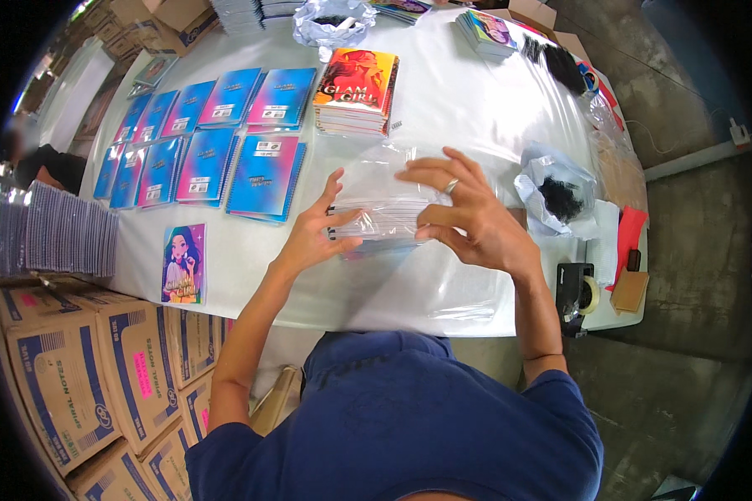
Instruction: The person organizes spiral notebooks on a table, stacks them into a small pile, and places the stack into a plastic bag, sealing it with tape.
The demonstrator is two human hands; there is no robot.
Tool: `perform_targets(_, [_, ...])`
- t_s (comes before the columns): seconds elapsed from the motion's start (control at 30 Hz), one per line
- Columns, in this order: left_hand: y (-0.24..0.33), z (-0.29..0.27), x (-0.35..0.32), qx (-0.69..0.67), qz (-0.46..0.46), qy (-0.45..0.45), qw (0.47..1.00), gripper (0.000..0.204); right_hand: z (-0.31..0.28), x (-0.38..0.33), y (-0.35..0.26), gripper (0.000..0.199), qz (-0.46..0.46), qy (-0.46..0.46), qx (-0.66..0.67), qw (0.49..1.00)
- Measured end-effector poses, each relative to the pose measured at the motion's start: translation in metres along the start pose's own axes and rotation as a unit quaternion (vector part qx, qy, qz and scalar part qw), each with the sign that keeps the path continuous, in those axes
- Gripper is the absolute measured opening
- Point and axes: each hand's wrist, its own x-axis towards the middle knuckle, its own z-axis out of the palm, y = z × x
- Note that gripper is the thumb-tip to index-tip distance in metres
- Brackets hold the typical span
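Observation:
A stack of notebooks, page edges toward me, sits in front of me inside a clear plastic bag. My left hand is at the stack's left end, fingers spread, with fingertips and thumb against the bagged side. Over the right end curves my right hand, wearing a ring; its bent fingers grip the loose film, and its thumb side is by the page edges. Glare on the film hides part of the contact. Behind the bag stands a pile of notebooks with a red and yellow cover.
Two rows of blue-pink spiral notebooks lie left on the white-covered table, beside a purple-covered notebook. At right are a bag of black pieces and a tape dispenser. Cartons stand lower left; a person is at far left.

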Motion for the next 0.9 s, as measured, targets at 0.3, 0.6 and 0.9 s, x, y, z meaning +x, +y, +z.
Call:
perform_targets(0.3, [0.014, 0.001, 0.002, 0.027, 0.012, 0.014, 0.999, 0.054, 0.034, 0.013, -0.017, 0.021, -0.026, 0.049, -0.140, 0.989])
perform_targets(0.6, [0.007, 0.008, -0.004, -0.076, 0.011, 0.044, 0.996, 0.059, 0.079, -0.088, 0.068, 0.039, 0.131, 0.286, 0.333, 0.889])
perform_targets(0.9, [0.001, 0.011, -0.010, -0.067, -0.005, 0.055, 0.996, 0.061, 0.133, -0.077, 0.060, 0.063, 0.166, 0.213, 0.323, 0.907])
